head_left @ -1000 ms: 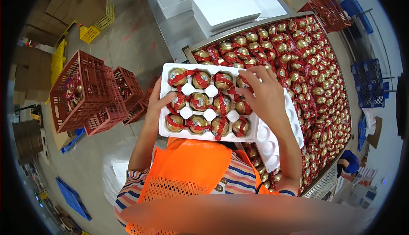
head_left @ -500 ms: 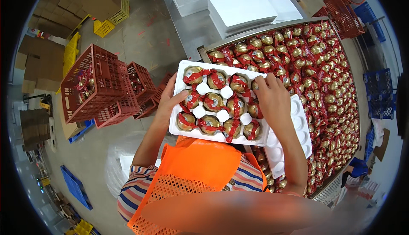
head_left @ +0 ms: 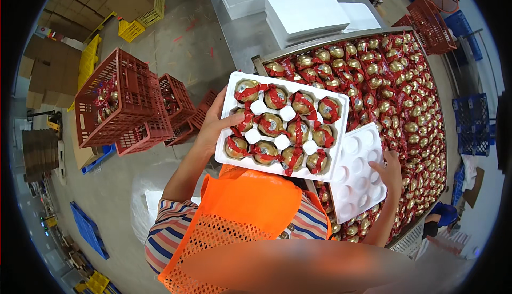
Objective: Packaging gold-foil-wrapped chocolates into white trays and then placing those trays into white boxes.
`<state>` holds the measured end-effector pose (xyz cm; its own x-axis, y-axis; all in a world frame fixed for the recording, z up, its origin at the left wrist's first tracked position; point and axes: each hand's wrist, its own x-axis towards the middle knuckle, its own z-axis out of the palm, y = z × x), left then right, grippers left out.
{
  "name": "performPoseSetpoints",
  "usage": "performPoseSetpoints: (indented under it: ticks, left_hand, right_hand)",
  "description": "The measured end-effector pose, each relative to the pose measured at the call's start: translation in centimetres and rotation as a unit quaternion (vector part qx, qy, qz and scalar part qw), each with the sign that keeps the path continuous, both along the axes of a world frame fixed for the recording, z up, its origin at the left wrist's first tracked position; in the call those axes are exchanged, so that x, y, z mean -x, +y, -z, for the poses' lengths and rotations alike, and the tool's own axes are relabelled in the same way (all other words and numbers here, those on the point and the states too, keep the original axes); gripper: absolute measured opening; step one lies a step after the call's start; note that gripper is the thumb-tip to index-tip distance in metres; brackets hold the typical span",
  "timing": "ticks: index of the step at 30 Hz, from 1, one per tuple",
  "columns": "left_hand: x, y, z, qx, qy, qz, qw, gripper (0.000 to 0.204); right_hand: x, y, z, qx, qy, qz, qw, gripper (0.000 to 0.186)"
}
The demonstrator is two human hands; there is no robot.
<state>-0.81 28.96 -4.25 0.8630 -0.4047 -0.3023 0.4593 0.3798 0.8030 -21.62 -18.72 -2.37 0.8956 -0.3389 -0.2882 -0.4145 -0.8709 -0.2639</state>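
My left hand [head_left: 215, 126] grips the left edge of a white foam tray [head_left: 224, 152], thumb over the rim. The tray tilts a little in front of my orange vest. Gold egg-shaped pieces [head_left: 271, 125] in clear wrappers with red ends sit in its round wells, in three rows. To the right, my right hand [head_left: 390, 174] closes on the right edge of a white foam lid [head_left: 356, 172] with round hollows. The lid's left side meets the tray's right end, and it lies over many more wrapped gold pieces [head_left: 416, 126].
A metal-rimmed table [head_left: 242, 38] holds stacks of white foam sheets [head_left: 306, 10] at the back. Red crates [head_left: 114, 104] with wrapped pieces stand left on the floor. Yellow crates [head_left: 129, 30], cardboard boxes and a blue pallet [head_left: 89, 230] are farther left. Blue crates [head_left: 472, 126] stand right.
My right hand has left the wrapped pieces at the tray's right end and moved right and down to the lid. The tray stays in my left hand, and its right-hand wells now show.
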Motion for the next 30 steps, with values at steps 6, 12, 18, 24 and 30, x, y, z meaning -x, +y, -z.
performPoseSetpoints:
  ticks: [6,12,18,24,30]
  left_hand:
    - [0.3,-0.4,0.0,0.018,0.015,-0.008,1.000,0.091]
    - [0.2,-0.5,-0.7,0.010,0.000,0.001,1.000,0.086]
    - [0.8,0.4,0.2,0.103,0.101,0.013,0.990,0.065]
    - [-0.3,1.4,1.2,0.089,0.041,0.104,0.990,0.084]
    - [-0.3,1.0,-1.8,-0.053,0.024,0.136,0.989,0.111]
  right_hand:
    - [2.9,-1.9,-4.6,-0.166,-0.101,0.187,0.963,0.034]
    - [4.5,-3.2,-15.6,-0.039,-0.355,0.180,0.916,0.051]
    - [-5.8,18.2,-12.0,0.119,-0.334,-0.194,0.915,0.051]
    - [-7.9,28.5,-6.8,0.121,-0.241,-0.391,0.880,0.068]
    - [-9.5,26.0,-7.0,0.002,-0.201,-0.406,0.892,0.071]
